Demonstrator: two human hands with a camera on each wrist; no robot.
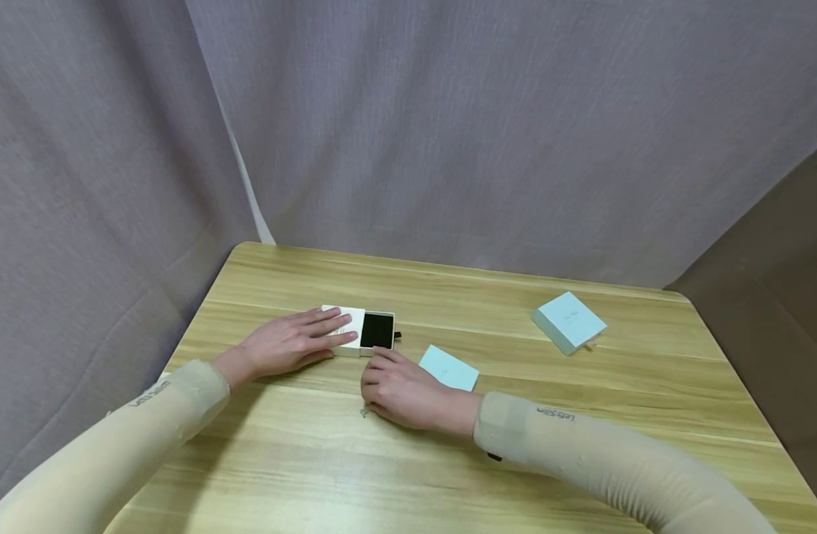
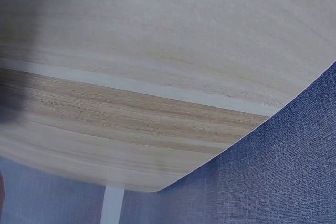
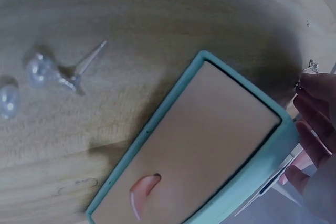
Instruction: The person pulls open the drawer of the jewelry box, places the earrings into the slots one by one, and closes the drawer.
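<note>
My left hand rests its extended fingers on the white sleeve of a small slide-out box. The box's black-lined drawer sticks out on the right, with a dark pull tab. Just below it, my right hand has curled fingers. In the right wrist view, its fingertips pinch a small silver piece of jewellery, too small to identify exactly. Beneath that wrist lies a mint-edged tray with a pale insert. Pearl earrings lie on the wood beside it. The left wrist view shows mostly tabletop.
A light blue flat piece lies beside my right hand, partly covered by it. Farther right sits a closed light blue box with a ribbon tab. Grey curtains stand behind the wooden table and along its left side.
</note>
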